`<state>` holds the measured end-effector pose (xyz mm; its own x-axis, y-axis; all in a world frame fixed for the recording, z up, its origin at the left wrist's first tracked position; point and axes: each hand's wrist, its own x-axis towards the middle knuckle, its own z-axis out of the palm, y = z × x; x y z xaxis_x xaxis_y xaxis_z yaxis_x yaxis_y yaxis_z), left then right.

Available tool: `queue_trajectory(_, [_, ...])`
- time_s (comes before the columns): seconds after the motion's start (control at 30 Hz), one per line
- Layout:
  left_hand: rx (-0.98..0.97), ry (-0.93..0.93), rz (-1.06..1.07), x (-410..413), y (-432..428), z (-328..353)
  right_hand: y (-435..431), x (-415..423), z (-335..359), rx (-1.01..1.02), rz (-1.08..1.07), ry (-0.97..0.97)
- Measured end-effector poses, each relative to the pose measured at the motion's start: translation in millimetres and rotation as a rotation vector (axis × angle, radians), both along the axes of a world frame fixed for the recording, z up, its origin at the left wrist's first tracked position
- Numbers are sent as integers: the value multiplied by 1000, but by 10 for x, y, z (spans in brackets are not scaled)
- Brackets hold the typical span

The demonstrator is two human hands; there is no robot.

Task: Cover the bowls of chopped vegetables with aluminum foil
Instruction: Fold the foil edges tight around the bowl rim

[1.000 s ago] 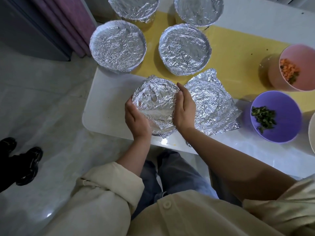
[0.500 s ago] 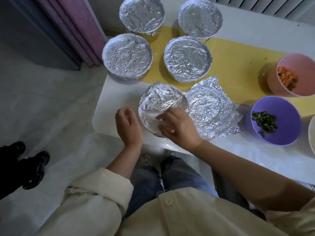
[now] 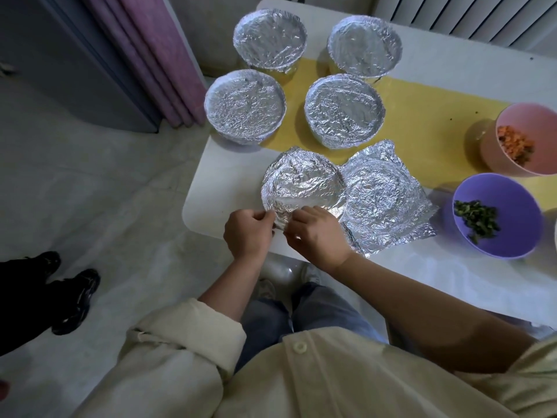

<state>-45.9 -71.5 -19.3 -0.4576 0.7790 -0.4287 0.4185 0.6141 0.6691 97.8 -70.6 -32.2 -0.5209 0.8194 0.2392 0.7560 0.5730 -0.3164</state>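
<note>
A person in a cream shirt leans over a white table [image 3: 229, 182], both hands working the near edge of a crumpled foil cover [image 3: 304, 182]. The left hand [image 3: 248, 233] and right hand [image 3: 319, 233] sit close together. Each grip is closed in a pinch on the cover's near rim, with the fingers curled at the foil edge.

The cover is rounded and domed and lies near the table's front left corner. Whether a bowl sits under it cannot be told. Touching it on the right lies a foil sheet [image 3: 388, 200], pressed with a round imprint, its corners loose on the table.

Behind them four bowls sealed with foil stand in two rows: the front-left bowl [image 3: 244, 105], the front-right bowl [image 3: 343, 110], the back-left bowl [image 3: 269, 37] and the back-right bowl [image 3: 364, 45]. A yellow mat [image 3: 422, 116] runs under them, with the front-left bowl straddling its edge.

At the right, well apart from the hands, two bowls stand uncovered. The pink bowl [image 3: 518, 122] holds orange diced pieces [image 3: 514, 144], and the purple bowl [image 3: 518, 206], nearer the person, holds chopped greens [image 3: 476, 220].

A purple curtain [image 3: 150, 55] hangs beyond the table's left end, and a white radiator [image 3: 452, 16] lines the far wall. Dark shoes [image 3: 75, 297] stand on the pale floor at left.
</note>
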Motion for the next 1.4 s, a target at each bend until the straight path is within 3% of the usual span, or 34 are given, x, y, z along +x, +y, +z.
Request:
queue_trajectory(0.17, [-18, 129, -92, 0, 44, 114, 7, -102, 33, 12, -31, 22])
queue_trajectory(0.63, [-29, 219, -148, -61, 123, 161, -22, -224, 34, -73, -136, 46])
queue_trajectory(0.83, [-85, 46, -71, -137, -5, 83, -39, 10, 146, -73, -54, 55])
queue_trajectory(1.03, [-118, -257, 121, 5, -53, 146, -27, 78, 85, -61, 12, 16])
queue_trajectory(1.4, [-80, -125, 65, 24, 17, 69, 7, -90, 40, -33, -23, 78])
